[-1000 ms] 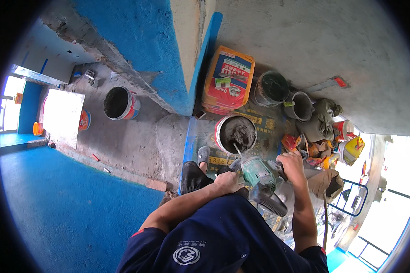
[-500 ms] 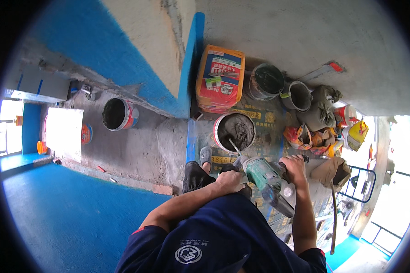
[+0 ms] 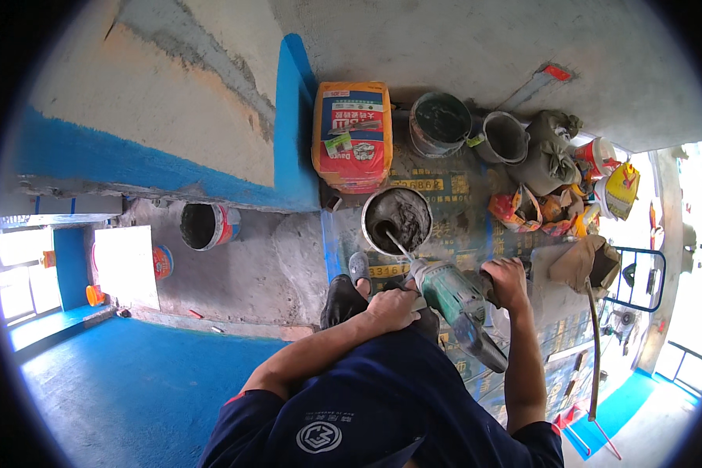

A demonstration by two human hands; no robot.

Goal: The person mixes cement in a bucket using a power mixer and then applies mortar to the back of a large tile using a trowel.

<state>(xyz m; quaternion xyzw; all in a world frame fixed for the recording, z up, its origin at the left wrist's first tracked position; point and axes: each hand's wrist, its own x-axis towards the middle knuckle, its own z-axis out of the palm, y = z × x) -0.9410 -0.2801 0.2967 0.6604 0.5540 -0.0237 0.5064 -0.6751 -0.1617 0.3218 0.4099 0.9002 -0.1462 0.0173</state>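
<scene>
Left hand [image 3: 394,310] and right hand [image 3: 507,282] apart, each clamped on one side of green mixer [image 3: 445,292], held between them. Gray shoe [image 3: 359,267] ahead-left of left hand. Farther forward, shaft [image 3: 398,245] leaned into mortar [image 3: 408,209] in bucket [image 3: 365,225]. Judged risk: uneven grip could let mixer twist, shaft striking bucket, mortar slopping onto shoe. Red-yellow bag [image 3: 355,170] lay beyond.

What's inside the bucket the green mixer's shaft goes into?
The bucket holds thick grey mix; the shaft of the green mixer dips into it. The mix covers the shaft's lower end and the bucket's bottom, so neither shows.
</scene>
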